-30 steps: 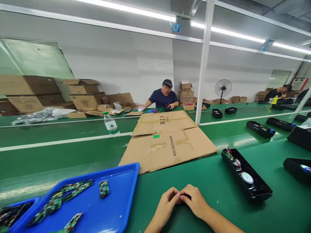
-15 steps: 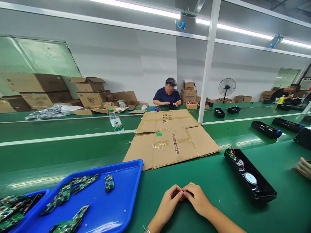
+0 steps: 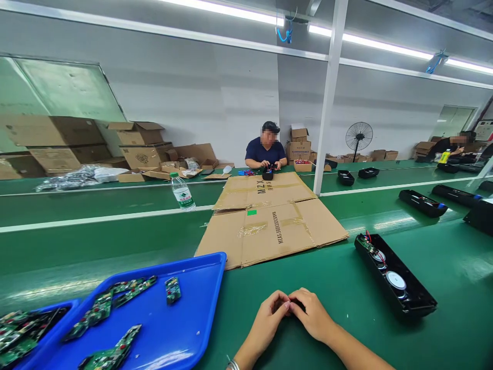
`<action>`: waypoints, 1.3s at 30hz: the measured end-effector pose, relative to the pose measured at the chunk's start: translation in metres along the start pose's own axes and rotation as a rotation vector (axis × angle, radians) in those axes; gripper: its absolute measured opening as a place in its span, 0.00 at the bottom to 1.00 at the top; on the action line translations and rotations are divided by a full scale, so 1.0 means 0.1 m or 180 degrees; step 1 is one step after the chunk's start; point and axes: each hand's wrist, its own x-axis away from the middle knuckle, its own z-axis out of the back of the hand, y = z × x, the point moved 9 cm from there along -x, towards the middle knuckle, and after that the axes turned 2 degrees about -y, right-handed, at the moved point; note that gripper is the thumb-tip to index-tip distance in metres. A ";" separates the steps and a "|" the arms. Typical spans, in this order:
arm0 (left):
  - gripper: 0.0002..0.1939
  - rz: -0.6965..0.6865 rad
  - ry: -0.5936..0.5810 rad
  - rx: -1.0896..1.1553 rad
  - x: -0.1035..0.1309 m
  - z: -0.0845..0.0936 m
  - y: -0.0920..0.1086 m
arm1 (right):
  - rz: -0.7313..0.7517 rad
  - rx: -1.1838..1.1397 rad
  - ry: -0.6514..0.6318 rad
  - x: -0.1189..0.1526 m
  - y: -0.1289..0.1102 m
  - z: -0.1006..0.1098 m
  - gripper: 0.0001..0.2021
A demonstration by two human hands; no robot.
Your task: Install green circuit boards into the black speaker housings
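Touches narrowed fingers of bare left hand (image 3: 267, 314) and bare right hand (image 3: 311, 314) together, bottom centre. Cannot tell whether holding anything.

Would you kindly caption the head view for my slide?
Left hand and right hand meet between a blue tray of circuit boards and an open black housing.

Bright tube lights (image 3: 227, 11) overhead; glare on blue tray (image 3: 173, 324), green bench (image 3: 296, 272); edges stretched.
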 end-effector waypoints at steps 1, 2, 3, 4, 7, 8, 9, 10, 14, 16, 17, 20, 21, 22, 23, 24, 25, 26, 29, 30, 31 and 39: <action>0.13 0.0000 0.0006 -0.0009 0.00 0.00 0.00 | -0.0010 0.0006 0.0001 0.00 0.01 0.00 0.11; 0.13 0.0003 0.0018 -0.0021 0.00 0.00 0.00 | -0.0019 0.0015 0.0001 0.00 0.01 0.00 0.11; 0.13 0.0007 0.0030 -0.0034 0.00 0.00 0.00 | -0.0025 0.0026 -0.0008 0.00 0.02 -0.01 0.11; 0.13 0.0008 0.0037 -0.0046 0.00 0.00 0.00 | -0.0031 0.0043 -0.0013 0.00 0.02 -0.01 0.11; 0.13 -0.0010 0.0026 -0.0076 0.00 0.00 0.00 | -0.0028 0.0081 -0.0013 0.00 0.03 -0.01 0.11; 0.12 -0.0018 0.0022 -0.0082 0.00 0.00 0.00 | -0.0021 0.0083 -0.0006 0.00 0.03 -0.01 0.11; 0.12 -0.0019 0.0023 -0.0086 0.00 0.00 0.00 | -0.0014 0.0080 -0.0004 0.00 0.03 -0.01 0.12; 0.12 -0.0017 0.0027 -0.0090 0.00 0.00 0.01 | -0.0007 0.0077 -0.0007 0.00 0.03 -0.02 0.12; 0.12 -0.0026 0.0047 -0.0094 0.00 0.00 0.03 | -0.0011 0.0089 -0.0036 0.00 0.03 -0.02 0.12; 0.12 -0.0039 0.0058 -0.0117 0.00 0.00 0.05 | -0.0027 0.0087 -0.0036 0.00 0.04 -0.02 0.12; 0.12 -0.0042 0.0070 -0.0134 0.00 0.00 0.05 | -0.0035 0.0078 -0.0032 0.00 0.05 -0.02 0.12; 0.14 -0.0072 0.0244 -0.0334 0.02 0.04 0.03 | -0.0041 0.0017 -0.0001 0.00 0.06 -0.03 0.10; 0.14 -0.0082 0.0379 -0.0454 0.03 0.07 0.02 | -0.0056 -0.0007 0.0030 0.00 0.07 -0.03 0.09; 0.14 -0.0086 0.0533 -0.0583 0.02 0.11 0.01 | -0.0083 -0.0025 0.0068 -0.01 0.09 -0.03 0.08; 0.14 -0.0085 0.0691 -0.0711 0.01 0.15 0.00 | -0.0122 -0.0036 0.0116 -0.01 0.11 -0.03 0.08; 0.14 -0.0080 0.0838 -0.0828 -0.03 0.20 0.00 | -0.0170 -0.0034 0.0163 -0.02 0.13 -0.02 0.08; 0.13 -0.0084 0.0968 -0.0933 -0.10 0.25 0.00 | -0.0218 -0.0021 0.0202 -0.02 0.16 -0.02 0.09; 0.12 -0.0109 0.1072 -0.1042 -0.20 0.31 0.03 | -0.0259 0.0001 0.0228 -0.02 0.18 -0.02 0.09; 0.16 -0.0357 0.1346 -0.1506 -0.67 0.50 0.24 | -0.0266 0.0072 0.0224 -0.02 0.20 -0.04 0.09; 0.19 -0.0456 0.1373 -0.1657 -0.86 0.55 0.33 | -0.0225 0.0080 0.0212 -0.02 0.19 -0.04 0.09; 0.22 -0.0536 0.1380 -0.1802 -1.05 0.59 0.42 | -0.0170 0.0070 0.0224 -0.02 0.18 -0.03 0.09; 0.31 -0.0827 0.1411 -0.2541 -1.82 0.76 0.78 | -0.0268 -0.0139 0.1036 -0.09 0.39 0.37 0.11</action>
